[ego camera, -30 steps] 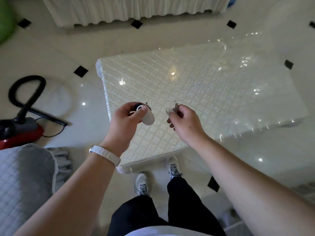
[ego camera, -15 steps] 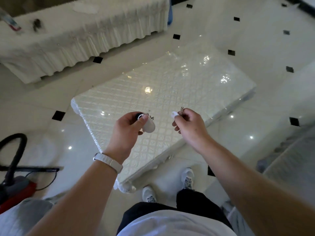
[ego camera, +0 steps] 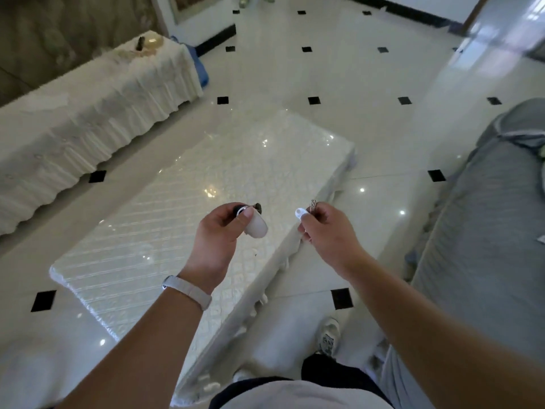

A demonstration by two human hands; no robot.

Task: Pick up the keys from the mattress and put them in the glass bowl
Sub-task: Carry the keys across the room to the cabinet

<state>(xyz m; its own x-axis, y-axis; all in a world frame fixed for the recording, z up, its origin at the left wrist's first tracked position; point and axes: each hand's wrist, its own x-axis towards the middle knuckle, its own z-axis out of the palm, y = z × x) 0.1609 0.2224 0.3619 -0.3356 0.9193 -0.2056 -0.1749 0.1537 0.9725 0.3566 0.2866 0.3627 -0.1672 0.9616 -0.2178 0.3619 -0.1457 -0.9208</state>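
My left hand (ego camera: 219,231) is closed on a set of keys with a white oval fob (ego camera: 257,227) hanging from its fingers. A second key (ego camera: 312,206) with a small white tag sticks up from my right hand (ego camera: 327,234), which is closed on it. Both hands hover at chest height above the near right edge of the plastic-wrapped white mattress (ego camera: 182,219) on the floor. A pale glass bowl (ego camera: 153,41) stands at the far end of a long table covered with a white cloth (ego camera: 79,119), far up and left of my hands.
A grey quilted sofa (ego camera: 483,231) runs along the right. The glossy white tile floor (ego camera: 339,84) with small black squares surrounds the mattress. A dark object lies beside the bowl. My feet stand at the mattress's near right corner.
The view has swung to the right and up. The covered table with the bowl and the grey sofa have come into sight, and the vacuum cleaner has left it. Both hands keep their keys.
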